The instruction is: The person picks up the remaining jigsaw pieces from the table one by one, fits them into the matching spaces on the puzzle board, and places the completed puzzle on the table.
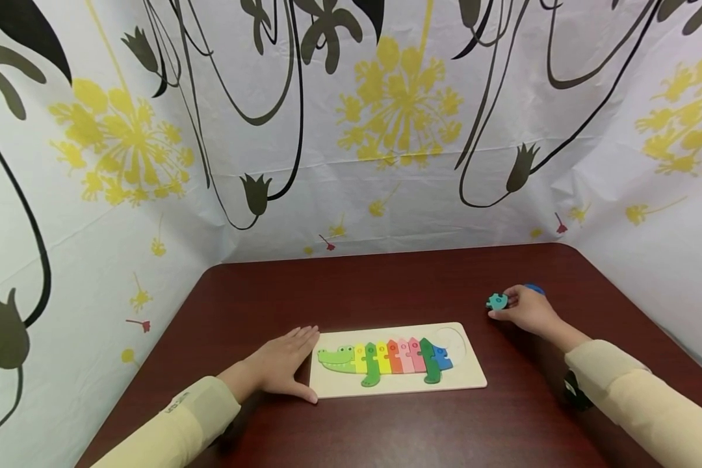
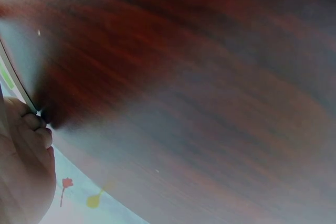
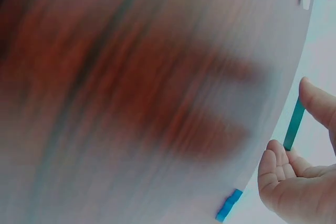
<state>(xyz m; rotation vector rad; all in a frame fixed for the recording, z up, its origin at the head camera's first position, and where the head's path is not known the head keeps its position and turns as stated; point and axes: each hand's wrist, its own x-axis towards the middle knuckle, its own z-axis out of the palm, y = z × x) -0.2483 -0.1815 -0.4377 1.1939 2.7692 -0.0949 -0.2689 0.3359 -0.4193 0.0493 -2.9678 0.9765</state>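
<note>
A wooden puzzle board (image 1: 398, 385) lies on the table with a crocodile made of coloured pieces; a bare outlined area shows at its right end. My left hand (image 1: 285, 364) rests at the board's left edge, fingers extended and thumb spread. Off to the right, my right hand (image 1: 529, 311) pinches a teal puzzle piece (image 1: 496, 301) between thumb and fingers. In the right wrist view this teal piece (image 3: 295, 124) appears edge-on, raised above the table. A blue puzzle piece (image 1: 535, 288) lies just beyond the right hand, partly hidden by it.
The dark red-brown table (image 1: 357, 292) has rounded far corners. White cloth (image 1: 304, 221) with yellow flowers and dark stems hangs behind it and along both sides.
</note>
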